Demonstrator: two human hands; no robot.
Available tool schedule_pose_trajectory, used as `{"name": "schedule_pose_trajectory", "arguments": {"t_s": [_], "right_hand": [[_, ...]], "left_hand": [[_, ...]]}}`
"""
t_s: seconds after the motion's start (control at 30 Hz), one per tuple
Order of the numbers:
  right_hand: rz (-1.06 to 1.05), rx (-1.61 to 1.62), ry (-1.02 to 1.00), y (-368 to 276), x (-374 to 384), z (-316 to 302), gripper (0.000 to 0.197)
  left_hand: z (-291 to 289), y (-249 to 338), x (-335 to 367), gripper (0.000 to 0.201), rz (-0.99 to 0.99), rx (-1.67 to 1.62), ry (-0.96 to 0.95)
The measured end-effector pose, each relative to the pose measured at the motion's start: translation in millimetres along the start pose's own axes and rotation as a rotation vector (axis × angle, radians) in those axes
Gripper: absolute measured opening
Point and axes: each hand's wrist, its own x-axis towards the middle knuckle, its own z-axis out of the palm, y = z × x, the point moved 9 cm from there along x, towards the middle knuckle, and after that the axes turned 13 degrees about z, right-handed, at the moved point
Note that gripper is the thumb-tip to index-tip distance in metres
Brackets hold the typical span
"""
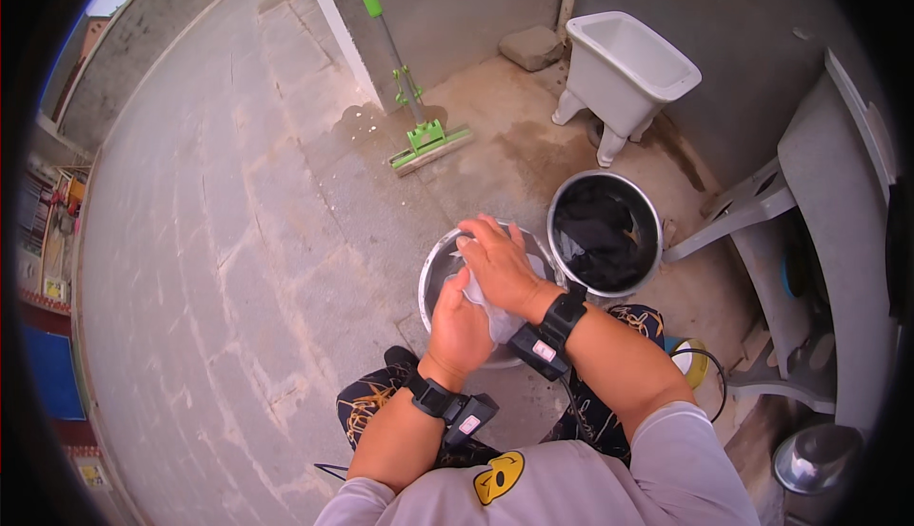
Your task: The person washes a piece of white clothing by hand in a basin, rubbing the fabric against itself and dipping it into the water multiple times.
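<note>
Both my hands work a white wet cloth (497, 317) above a metal basin (430, 272) that stands in front of me. My left hand (458, 324) is closed on the cloth from the left, thumb pointing up. My right hand (505, 264) lies over it from the right, its fingers curled around the far end of the cloth. Much of the cloth and the inside of the basin are hidden beneath my hands. A second metal basin (657, 217), holding dark cloth (605, 231) in water, stands just beyond to the right.
A green sponge mop (428, 145) leans at the wall on wet ground. A white footed trough sink (633, 55) and a stone (531, 48) stand at the back. On my right are a grey moulded stand (828, 193) and a metal bowl (819, 457). Concrete paving (209, 240) stretches left.
</note>
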Motion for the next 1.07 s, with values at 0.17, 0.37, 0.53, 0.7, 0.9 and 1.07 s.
{"name": "schedule_pose_trajectory", "arguments": {"t_s": [0.17, 0.37, 0.53, 0.7, 0.9, 1.07], "right_hand": [[0.052, 0.112, -0.014, 4.8, -12.7, 20.2, 0.029], [0.708, 0.708, -0.032, 63.8, 1.0, 19.3, 0.028], [0.72, 0.885, 0.076, 109.2, 16.1, 12.7, 0.028], [-0.205, 0.101, 0.202, -7.1, -5.6, 0.9, 0.025], [0.788, 1.03, 0.066, 126.5, 13.1, 31.0, 0.024], [0.662, 0.873, 0.128, 109.3, 21.1, -32.5, 0.023]], "left_hand": [[2.4, 9.0, -3.4, 0.052, 0.089, 0.054, 0.057], [-7.1, 0.3, -0.7, 0.052, 0.075, 0.281, -0.038], [-3.1, 0.0, -3.4, 0.049, -0.024, 0.12, -0.037], [-8.5, 12.7, -2.5, 0.053, 0.078, 0.118, 0.052], [-1.2, 1.0, -12.4, 0.054, -0.005, 0.107, -0.012], [-8.3, 28.4, -5.6, 0.059, 0.105, 0.071, 0.01]]}}
